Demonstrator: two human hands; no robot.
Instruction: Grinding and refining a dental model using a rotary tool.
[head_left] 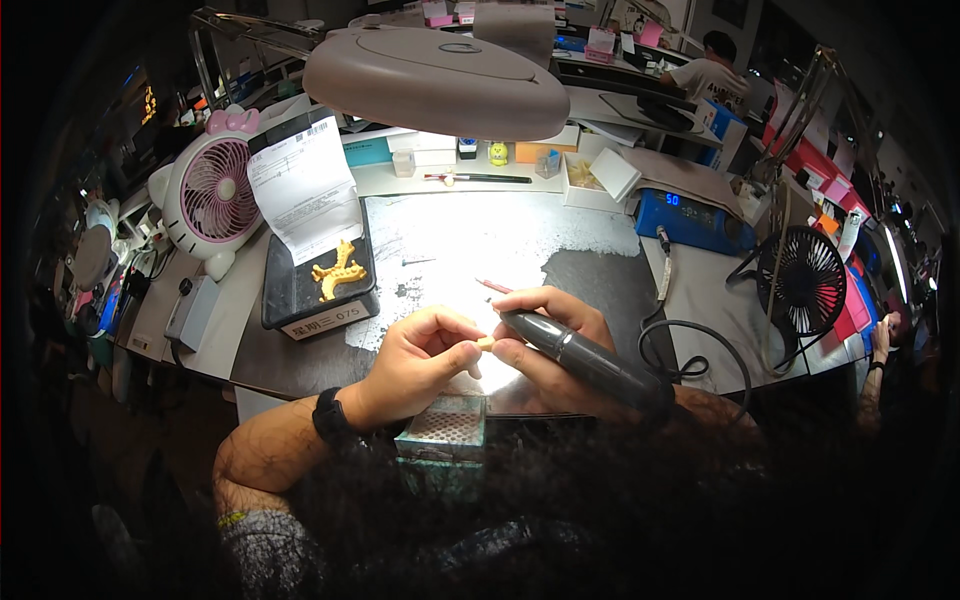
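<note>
My left hand (pixel 425 355) is closed, its thumb and fingertips pinching a small yellowish piece (pixel 486 343) over the near edge of the desk. The fingers hide most of that piece, so I cannot tell its exact kind. In my right hand (pixel 560 345) lies a dark grey rotary handpiece (pixel 590 365), gripped like a pen, its front end pointing up and left. The right thumb meets the left fingertips at the piece. A thin reddish stick-like thing (pixel 492 286) shows just beyond the right fingers. Left of my hands, yellow dental models (pixel 339 270) sit in a black tray (pixel 280 300).
A lamp head (pixel 430 80) hangs over the desk. A printed sheet (pixel 308 190) leans in the tray, beside a pink-and-white fan (pixel 213 195). The blue control box (pixel 690 220), a black fan (pixel 803 280) and a looping cable (pixel 715 335) are at right. A perforated grate (pixel 445 425) lies below my hands.
</note>
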